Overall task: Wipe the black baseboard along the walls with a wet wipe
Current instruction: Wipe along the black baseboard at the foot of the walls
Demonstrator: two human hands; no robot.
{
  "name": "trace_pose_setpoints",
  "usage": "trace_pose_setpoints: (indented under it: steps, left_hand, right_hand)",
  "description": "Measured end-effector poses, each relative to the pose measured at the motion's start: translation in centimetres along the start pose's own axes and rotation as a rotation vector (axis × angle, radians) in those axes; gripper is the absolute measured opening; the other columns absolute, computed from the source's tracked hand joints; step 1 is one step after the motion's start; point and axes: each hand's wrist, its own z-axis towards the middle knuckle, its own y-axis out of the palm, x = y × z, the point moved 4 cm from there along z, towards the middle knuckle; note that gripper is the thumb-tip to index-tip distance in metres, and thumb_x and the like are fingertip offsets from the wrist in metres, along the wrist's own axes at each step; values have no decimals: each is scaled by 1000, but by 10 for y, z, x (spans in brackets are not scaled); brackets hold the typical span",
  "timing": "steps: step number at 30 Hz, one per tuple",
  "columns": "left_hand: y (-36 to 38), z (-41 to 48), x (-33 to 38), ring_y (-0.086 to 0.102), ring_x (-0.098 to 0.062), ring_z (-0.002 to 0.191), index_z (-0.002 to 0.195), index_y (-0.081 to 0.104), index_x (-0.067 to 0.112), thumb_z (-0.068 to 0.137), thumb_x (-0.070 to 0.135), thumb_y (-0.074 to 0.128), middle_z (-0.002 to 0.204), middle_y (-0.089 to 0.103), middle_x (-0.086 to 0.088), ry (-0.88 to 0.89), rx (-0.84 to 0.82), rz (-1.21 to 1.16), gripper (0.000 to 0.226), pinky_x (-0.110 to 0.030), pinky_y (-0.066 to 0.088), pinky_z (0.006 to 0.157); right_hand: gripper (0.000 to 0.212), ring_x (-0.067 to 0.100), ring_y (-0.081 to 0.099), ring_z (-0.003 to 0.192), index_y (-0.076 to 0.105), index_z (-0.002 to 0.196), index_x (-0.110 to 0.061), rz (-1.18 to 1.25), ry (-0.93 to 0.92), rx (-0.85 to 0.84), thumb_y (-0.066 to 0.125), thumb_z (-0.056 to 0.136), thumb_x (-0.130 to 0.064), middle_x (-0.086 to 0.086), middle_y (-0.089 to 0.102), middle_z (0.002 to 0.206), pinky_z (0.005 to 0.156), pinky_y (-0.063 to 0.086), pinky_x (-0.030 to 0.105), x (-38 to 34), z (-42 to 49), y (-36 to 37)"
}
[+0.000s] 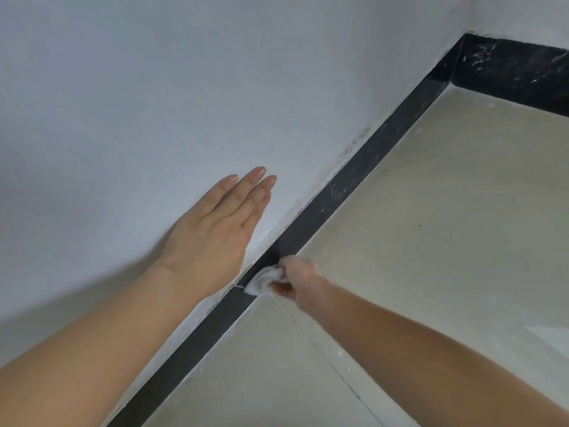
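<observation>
While right hand point(295, 277) pinches bunched wet wipe point(264, 280) against black baseboard point(354, 186), left hand point(215, 232) spread flat on white wall point(154, 103), tiled floor point(431, 226) beside.

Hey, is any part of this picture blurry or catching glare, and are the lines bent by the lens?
Head view: the right hand and its wet wipe are motion-blurred; the left hand on the wall is sharp. A pale sheen lies on the floor tile at right. The black baseboard looks nearly straight.
</observation>
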Motion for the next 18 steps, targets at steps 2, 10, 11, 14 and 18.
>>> trace_pose_setpoints:
  steps: [2,10,11,14,18]
  left_hand:
    - [2,-1,1,3,-26,147,150,17,2,85,18,20,159,7,-11,10,-5,47,66,-41,-3,119]
    - [3,1,3,-2,-26,147,151,8,2,86,26,27,159,-1,-11,-3,-37,110,72,-42,-9,119]
    - [3,1,3,-2,-26,147,151,8,2,85,27,29,159,-1,-11,-5,-45,113,73,-42,-9,119]
    - [4,1,3,-2,-27,147,150,9,1,86,26,27,159,-1,-12,-10,-51,117,72,-42,-9,119]
    - [4,5,5,-1,-27,147,150,11,0,85,24,23,159,2,-13,6,-44,120,70,-41,-8,119]
  right_hand:
    - [16,21,56,50,56,103,1,10,-71,58,48,90,-5,13,57,70,41,52,23,-34,9,-18]
    - [21,11,53,64,43,74,-17,232,-461,208,46,93,-9,0,48,78,48,53,19,-149,4,-110]
    - [21,11,51,62,43,73,-18,253,-502,245,46,93,-11,0,48,76,54,52,21,-152,-1,-119]
    - [20,11,47,57,45,71,-18,228,-447,258,47,91,-17,0,46,70,53,45,22,-132,-7,-121]
    - [15,20,54,57,52,77,-12,16,-153,62,44,90,-13,11,57,64,58,53,28,-62,-4,-70]
